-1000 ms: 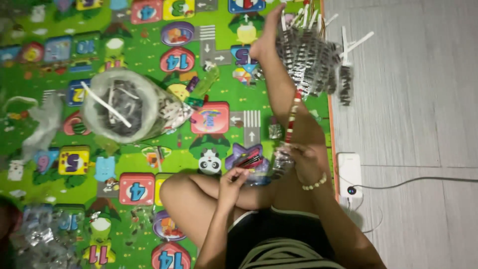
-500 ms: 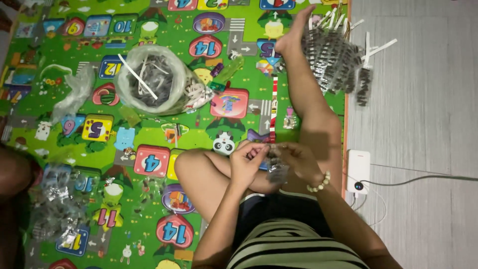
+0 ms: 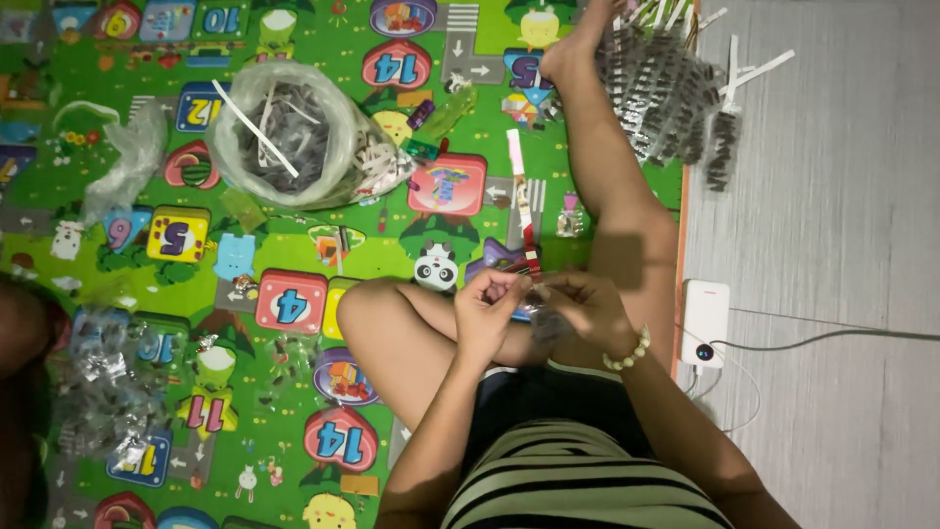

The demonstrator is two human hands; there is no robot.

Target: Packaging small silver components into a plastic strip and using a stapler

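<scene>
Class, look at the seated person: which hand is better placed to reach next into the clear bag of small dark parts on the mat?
Probably the left hand: the clear bag lies up-left of it, on its side. The right hand would have to cross over. Both pinch the striped strip.

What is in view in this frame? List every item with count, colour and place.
play mat: one, green with coloured number tiles, covers the floor on the left
clear bag: one, holds dark small parts and white strips, upper left
empty bag: one, clear, crumpled, left of the full bag
small packets: a loose pile, clear, lower left
strip: one, white and red, runs from the mat down to the hands
bundles: a heap, dark grey with white strips, top right by the foot
power bank: one, white, cabled, on the grey floor
bracelet: one, pale beads, right wrist
left hand: pinches the strip's lower end
right hand: fingers at the same end
</scene>
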